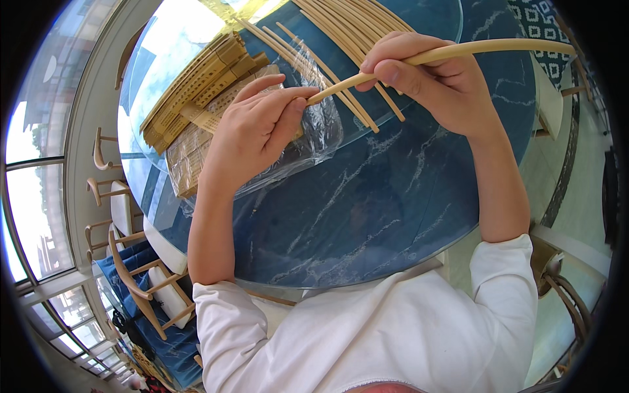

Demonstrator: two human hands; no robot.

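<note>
A pale wooden chopstick (495, 47) is held aslant above the table between my two hands. Its thin end is pinched by the thumb and forefinger of my left hand (252, 131). Farther along, the fingers of my right hand (436, 85) wrap round the shaft, and the thick end juts out to the right. Beyond my hands, many loose chopsticks (350, 25) lie side by side, with several set apart nearer to me. Just past my left hand is a stack of printed golden-brown paper sleeves (193, 82), and a crumpled clear plastic bag (326, 134) lies partly under that hand.
The round table (367, 209) has a dark blue marbled top, with a raised glass turntable (452, 26) on its far part. Wooden chairs (141, 295) stand at the left, near large windows (42, 216). Another chair (567, 295) is close at my right.
</note>
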